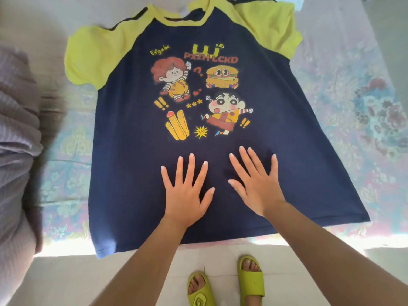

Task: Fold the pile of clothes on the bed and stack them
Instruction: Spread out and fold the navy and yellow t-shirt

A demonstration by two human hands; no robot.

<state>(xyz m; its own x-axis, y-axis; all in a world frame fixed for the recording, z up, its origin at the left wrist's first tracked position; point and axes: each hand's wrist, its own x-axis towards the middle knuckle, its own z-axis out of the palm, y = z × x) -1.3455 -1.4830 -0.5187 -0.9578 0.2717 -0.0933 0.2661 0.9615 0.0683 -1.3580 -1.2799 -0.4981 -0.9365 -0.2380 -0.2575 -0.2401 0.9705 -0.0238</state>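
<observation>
A navy T-shirt point(287, 129) with lime-yellow sleeves and a cartoon print lies spread flat, front up, on the bed, its hem hanging a little over the near edge. My left hand point(186, 195) lies flat with fingers spread on the lower middle of the shirt. Just to its right, my right hand point(257, 186) presses flat on the same area, fingers spread too. Neither hand grips the cloth.
A floral bedsheet point(353, 120) covers the bed. A heap of grey-purple textured fabric point(17, 133) sits at the left edge. Pale cloth point(300, 3) shows past the shirt's collar at the top. Below the bed edge is a tiled floor point(220, 261) with my feet in lime slippers.
</observation>
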